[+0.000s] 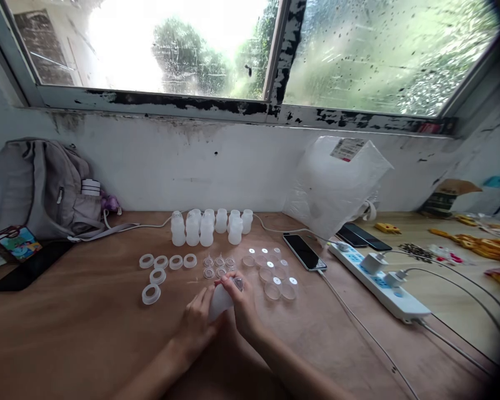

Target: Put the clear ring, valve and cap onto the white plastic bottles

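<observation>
My left hand (197, 318) is wrapped round a frosted white bottle (220, 303), which is tilted toward the upper right. At its upper end my right hand (242, 303) grips a clear part (238, 284) with the fingers closed; the contact between part and bottle is mostly hidden. Just beyond my hands lie several small clear nipple-shaped pieces (209, 261). White rings (151, 294) are spread to the left. Clear round caps (272, 290) and small white discs (293, 281) lie to the right. Several frosted bottles (206, 233) stand farther back.
A phone (304, 251) with a cable and a white power strip (379, 282) lie on the right. A plastic bag (337, 183) leans on the wall. At the left are a grey backpack (45, 189) and a dark flat object (31, 268). Orange items (475, 242) lie far right.
</observation>
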Tool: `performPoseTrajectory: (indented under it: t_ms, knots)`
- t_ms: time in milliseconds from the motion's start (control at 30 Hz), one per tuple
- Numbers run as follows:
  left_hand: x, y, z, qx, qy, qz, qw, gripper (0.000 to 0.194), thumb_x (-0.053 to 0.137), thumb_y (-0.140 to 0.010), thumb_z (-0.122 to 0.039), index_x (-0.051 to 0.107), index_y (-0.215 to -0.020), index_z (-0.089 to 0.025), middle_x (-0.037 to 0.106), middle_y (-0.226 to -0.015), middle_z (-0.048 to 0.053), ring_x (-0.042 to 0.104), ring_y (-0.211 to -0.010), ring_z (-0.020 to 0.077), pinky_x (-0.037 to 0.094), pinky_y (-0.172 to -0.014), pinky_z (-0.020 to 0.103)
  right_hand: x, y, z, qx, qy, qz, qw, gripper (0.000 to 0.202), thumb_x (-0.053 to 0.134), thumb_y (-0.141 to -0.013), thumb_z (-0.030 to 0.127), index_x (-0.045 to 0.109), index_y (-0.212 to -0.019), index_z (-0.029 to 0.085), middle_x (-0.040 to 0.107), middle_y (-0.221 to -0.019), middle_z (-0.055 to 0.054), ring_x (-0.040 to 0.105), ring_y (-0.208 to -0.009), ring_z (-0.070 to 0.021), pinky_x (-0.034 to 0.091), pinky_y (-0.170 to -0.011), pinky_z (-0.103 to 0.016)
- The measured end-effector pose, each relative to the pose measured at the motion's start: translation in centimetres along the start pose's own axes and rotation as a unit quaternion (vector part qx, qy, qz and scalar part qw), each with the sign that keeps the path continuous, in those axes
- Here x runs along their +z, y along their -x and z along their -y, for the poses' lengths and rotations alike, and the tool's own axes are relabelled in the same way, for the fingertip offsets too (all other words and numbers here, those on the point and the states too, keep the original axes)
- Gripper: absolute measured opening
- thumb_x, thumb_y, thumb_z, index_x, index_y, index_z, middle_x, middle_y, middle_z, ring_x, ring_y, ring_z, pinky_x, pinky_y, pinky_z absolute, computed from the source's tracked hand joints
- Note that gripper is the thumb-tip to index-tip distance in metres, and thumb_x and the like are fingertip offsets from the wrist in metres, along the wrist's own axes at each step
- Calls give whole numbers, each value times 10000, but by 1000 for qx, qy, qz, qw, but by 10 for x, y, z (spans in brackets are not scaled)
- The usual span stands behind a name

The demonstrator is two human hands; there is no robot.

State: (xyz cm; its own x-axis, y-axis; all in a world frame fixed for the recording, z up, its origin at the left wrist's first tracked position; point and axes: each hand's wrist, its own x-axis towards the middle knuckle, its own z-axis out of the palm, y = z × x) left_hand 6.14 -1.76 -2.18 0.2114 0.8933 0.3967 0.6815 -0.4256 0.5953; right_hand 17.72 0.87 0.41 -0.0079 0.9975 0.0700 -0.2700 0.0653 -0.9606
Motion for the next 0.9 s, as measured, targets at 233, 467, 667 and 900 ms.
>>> performPoseTrajectory:
  t_ms: [233, 467, 667, 900]
  knots:
    - [-15, -15, -1, -93, 48, -43, 994, 393, 531, -720, -389, 451, -1055, -200, 611, -951, 70, 589, -840, 227, 461, -723, 339, -29, -41, 37, -164, 270, 114, 942, 292, 585, -710, 389, 581, -947, 219, 606, -949, -44, 546, -853, -196, 405, -760, -328]
    - [-26, -19, 0, -167, 140, -83, 972, 433, 525, -712, -430, 419, -1062, -197, 598, -967, 72, 598, -825, 212, 462, -699, 318, -80, -92, 39, -262, 648, 17, 715, 234, 591, -710, 294, 615, -933, 227, 581, -1052, -92, 412, -1073, -303, 188, -943, -517]
    - [-17, -18, 4, -169, 140, -100, 970, 444, 549, -687, -429, 442, -1040, -182, 604, -864, 58, 594, -760, 203, 464, -666, 315, -91, -101, 24, -241, 691, 49, 680, 120, 565, -732, 253, 621, -837, 238, 650, -834, -51, 506, -956, -267, 41, -950, -588]
    - [-28, -18, 3, -102, 144, -77, 981, 347, 565, -700, -365, 535, -999, -192, 570, -939, 52, 552, -869, 196, 439, -754, 298, -68, -57, 35, -247, 303, -44, 919, 295, 516, -775, 347, 539, -1046, 231, 607, -920, -61, 560, -759, -194, 434, -706, -357]
